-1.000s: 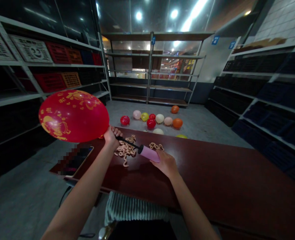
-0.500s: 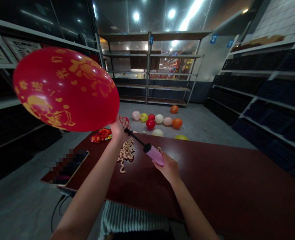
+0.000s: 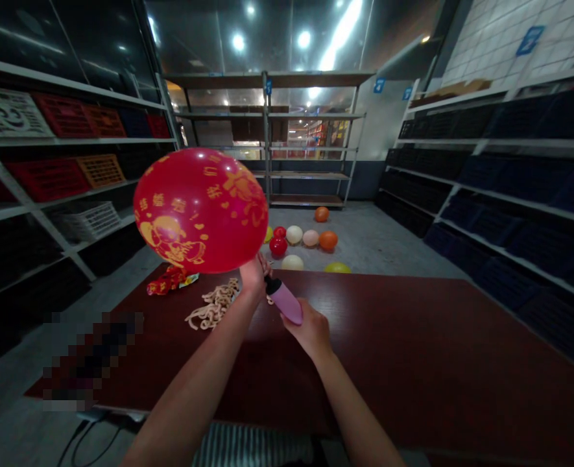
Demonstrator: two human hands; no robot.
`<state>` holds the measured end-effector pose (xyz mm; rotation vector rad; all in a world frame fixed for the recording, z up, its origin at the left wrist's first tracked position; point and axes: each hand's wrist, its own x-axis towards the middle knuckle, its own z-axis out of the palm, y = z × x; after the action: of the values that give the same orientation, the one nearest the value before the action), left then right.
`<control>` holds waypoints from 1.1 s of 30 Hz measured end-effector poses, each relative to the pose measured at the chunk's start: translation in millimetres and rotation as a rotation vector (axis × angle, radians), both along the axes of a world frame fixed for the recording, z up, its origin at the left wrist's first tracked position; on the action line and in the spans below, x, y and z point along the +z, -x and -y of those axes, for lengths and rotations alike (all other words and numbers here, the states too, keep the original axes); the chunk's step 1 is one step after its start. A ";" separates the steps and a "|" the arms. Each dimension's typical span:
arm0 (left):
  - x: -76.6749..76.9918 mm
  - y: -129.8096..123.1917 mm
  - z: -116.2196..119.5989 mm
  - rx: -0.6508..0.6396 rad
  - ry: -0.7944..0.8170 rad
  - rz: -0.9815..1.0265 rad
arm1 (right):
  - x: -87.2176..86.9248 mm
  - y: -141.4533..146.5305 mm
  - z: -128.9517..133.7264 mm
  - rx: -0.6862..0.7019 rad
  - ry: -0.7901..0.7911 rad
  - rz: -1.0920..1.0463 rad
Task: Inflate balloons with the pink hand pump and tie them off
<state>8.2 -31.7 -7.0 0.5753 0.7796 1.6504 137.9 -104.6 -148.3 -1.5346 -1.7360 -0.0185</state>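
Note:
A big red balloon (image 3: 202,211) with yellow print, blown up, bulges out to the left of my left hand (image 3: 253,275). That hand is closed around the balloon's neck, at the far end of a pink hand pump (image 3: 285,302); the nozzle itself is hidden by the fingers. My right hand (image 3: 310,327) grips the near end of the pump's pink barrel. Little of the black rod shows between barrel and left hand. Below the balloon, a heap of beige wavy strips (image 3: 213,306) lies on the dark red table (image 3: 413,344).
A red printed packet (image 3: 167,280) lies at the table's far left, with a blurred-out dark object (image 3: 96,357) nearer me. Beyond the table, several balloons, including an orange balloon (image 3: 328,240), rest on the floor. Shelves with crates (image 3: 63,178) line the sides.
The pump's black rod was drawn out long and is now mostly inside the barrel, the hands closer together. The view has shifted; the balloon appears further right and lower.

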 end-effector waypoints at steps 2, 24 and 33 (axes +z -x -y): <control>-1.7 11.6 -0.2 0.009 0.019 0.006 | -0.1 1.2 -0.8 0.044 0.003 -0.002; 0.3 180.1 39.0 0.192 0.008 0.185 | -2.2 11.1 2.6 0.263 -0.085 0.238; 24.8 153.9 25.8 0.298 -0.052 0.129 | -0.3 7.2 4.5 0.195 -0.069 0.147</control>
<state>-145.7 -57.5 17.8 0.3971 0.7558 1.9657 130.7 -109.1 -148.7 -1.3373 -1.9739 -0.0940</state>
